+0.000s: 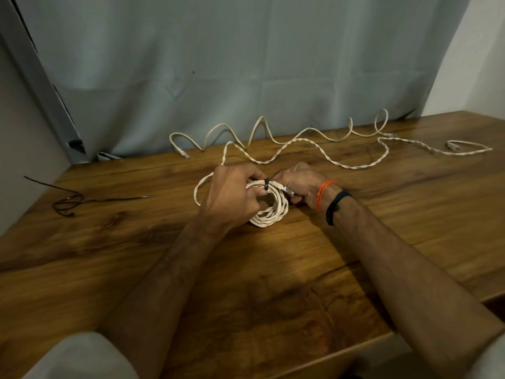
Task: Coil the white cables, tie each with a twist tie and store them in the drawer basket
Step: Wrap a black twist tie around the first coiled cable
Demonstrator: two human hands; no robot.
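A coiled white cable (269, 214) lies on the wooden table (246, 283) at the centre, one loop sticking out to the left. A dark twist tie (266, 183) wraps its top. My left hand (232, 199) grips the coil from the left, fingers at the tie. My right hand (299, 184) pinches the tie and the cable's plug end from the right. A second white cable (276, 132) snakes loose along the back. A third, twisted white cable (352, 166) runs from behind my hands to the far right.
A loose dark twist tie (68, 201) lies curled at the table's left side. A grey curtain (246, 64) hangs behind the table. The table's front edge runs at the lower right. No drawer basket is in view.
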